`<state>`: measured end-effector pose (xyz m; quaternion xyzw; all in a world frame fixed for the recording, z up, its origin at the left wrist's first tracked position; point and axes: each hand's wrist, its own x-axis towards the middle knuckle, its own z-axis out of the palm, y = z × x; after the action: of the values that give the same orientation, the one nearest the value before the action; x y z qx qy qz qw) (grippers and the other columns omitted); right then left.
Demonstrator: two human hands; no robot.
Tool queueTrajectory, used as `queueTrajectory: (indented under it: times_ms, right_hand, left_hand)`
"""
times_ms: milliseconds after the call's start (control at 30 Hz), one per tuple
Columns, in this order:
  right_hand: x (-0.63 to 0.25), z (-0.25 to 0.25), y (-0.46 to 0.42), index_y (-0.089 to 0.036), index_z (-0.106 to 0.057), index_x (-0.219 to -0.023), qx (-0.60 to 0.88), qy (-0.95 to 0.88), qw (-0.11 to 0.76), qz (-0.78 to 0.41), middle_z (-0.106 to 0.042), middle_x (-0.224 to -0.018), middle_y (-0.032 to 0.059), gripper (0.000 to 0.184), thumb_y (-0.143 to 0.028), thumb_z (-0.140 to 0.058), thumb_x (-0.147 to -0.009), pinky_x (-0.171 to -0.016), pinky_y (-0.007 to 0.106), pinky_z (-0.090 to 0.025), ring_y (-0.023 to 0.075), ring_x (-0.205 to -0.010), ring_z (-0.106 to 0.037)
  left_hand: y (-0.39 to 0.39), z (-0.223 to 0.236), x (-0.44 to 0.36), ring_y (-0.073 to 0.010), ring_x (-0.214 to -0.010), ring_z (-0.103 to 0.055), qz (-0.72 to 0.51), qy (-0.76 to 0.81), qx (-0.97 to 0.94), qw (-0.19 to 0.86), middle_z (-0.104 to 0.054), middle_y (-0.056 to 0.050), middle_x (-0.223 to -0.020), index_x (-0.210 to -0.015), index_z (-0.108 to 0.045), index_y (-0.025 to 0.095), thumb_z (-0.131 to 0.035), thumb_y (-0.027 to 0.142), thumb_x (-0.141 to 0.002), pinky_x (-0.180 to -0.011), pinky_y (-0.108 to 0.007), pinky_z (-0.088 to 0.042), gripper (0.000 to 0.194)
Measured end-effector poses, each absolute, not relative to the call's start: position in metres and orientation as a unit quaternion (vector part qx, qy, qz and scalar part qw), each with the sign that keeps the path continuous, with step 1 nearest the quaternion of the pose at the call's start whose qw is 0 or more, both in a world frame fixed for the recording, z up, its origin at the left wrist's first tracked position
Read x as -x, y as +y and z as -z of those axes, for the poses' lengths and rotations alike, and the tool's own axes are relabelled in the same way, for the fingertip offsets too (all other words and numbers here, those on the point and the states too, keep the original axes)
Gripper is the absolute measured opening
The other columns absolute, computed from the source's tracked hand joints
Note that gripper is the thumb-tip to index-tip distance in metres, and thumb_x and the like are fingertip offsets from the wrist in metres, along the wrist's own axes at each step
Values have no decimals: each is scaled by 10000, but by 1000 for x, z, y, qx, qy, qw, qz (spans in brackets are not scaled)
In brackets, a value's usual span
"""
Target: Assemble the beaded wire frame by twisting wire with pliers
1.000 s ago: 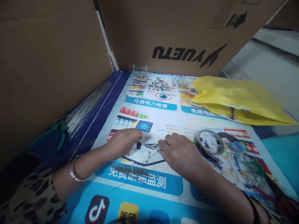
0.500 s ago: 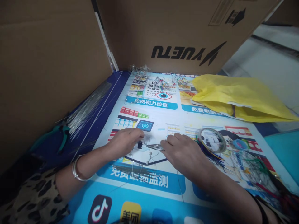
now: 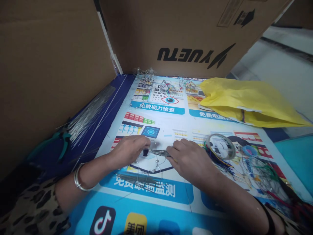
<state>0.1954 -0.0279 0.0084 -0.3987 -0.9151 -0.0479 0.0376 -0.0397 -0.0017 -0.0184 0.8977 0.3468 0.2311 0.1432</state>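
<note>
My left hand (image 3: 130, 148) is closed in a pinch on a thin beaded wire (image 3: 156, 161), a looped strand with small round beads that hangs down over the printed sheet. Facing it, my right hand (image 3: 190, 158) is wrapped around small metal pliers (image 3: 160, 152). The pliers' narrow jaws point left and reach the wire close to my left fingertips. Whether the jaws grip the wire is too small to tell. Just below both hands lies a bundle of short straight wires (image 3: 139, 179) on the sheet.
Cardboard panels (image 3: 156, 26) wall the left and back. At left are teal-handled pliers (image 3: 62, 143) and long straight wires (image 3: 91, 111). Tangled wire pieces (image 3: 168, 86) lie at the back. A yellow bag (image 3: 244, 101), a tape roll (image 3: 222, 147) and coloured wires (image 3: 264, 179) are at right.
The pliers' tip and my right hand have shifted very slightly left. My left hand keeps its pinch on the beaded wire; the whole view has moved a little.
</note>
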Motion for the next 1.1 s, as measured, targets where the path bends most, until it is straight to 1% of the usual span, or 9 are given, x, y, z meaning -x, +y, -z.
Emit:
queueTrajectory:
  times_ms: [300,533,700,867,1000,1100]
  right_hand:
    - [-193,-7,-27,-195,-607,-820,406,-912,42,40,-602,-768,35,145,-234,-478,-873,-594,304,-257,164,-709,-477]
    - [-194,-6,-29,-201,-603,-812,412,-909,47,48,-605,-760,28,117,-226,-501,-862,-586,297,-251,167,-704,-478]
    - [-194,-5,-30,-199,-599,-811,415,-907,41,52,-602,-757,32,101,-217,-510,-855,-580,301,-246,171,-700,-472]
    - [-193,-4,-29,-199,-602,-820,422,-904,43,53,-598,-767,39,136,-253,-490,-875,-604,300,-263,178,-723,-478]
    - [-195,-6,-27,-200,-619,-868,440,-896,40,33,-596,-793,48,150,-313,-522,-857,-641,303,-287,187,-760,-491]
    - [-197,-7,-25,-199,-627,-901,451,-891,42,29,-595,-804,49,170,-323,-518,-858,-664,305,-296,190,-778,-496]
  left_hand:
    - [-2,19,39,-117,-671,-552,-216,347,-902,137,-601,-13,-749,-846,-519,164,-362,117,-872,-607,-222,-435,165]
    - [-2,19,38,-117,-655,-564,-235,348,-897,140,-609,-16,-745,-836,-506,166,-365,130,-878,-581,-216,-436,151]
    - [-3,18,38,-122,-654,-572,-221,355,-897,140,-612,-16,-746,-843,-506,166,-371,143,-886,-586,-220,-436,144]
    - [-2,16,37,-121,-660,-581,-219,373,-891,139,-619,-7,-748,-856,-502,169,-379,159,-889,-590,-222,-435,129]
    - [-1,16,37,-110,-657,-580,-229,379,-882,158,-619,-2,-759,-863,-492,174,-379,183,-898,-591,-213,-435,119]
    - [0,16,38,-119,-652,-581,-223,391,-877,171,-614,-4,-750,-858,-485,175,-390,186,-894,-587,-220,-432,103]
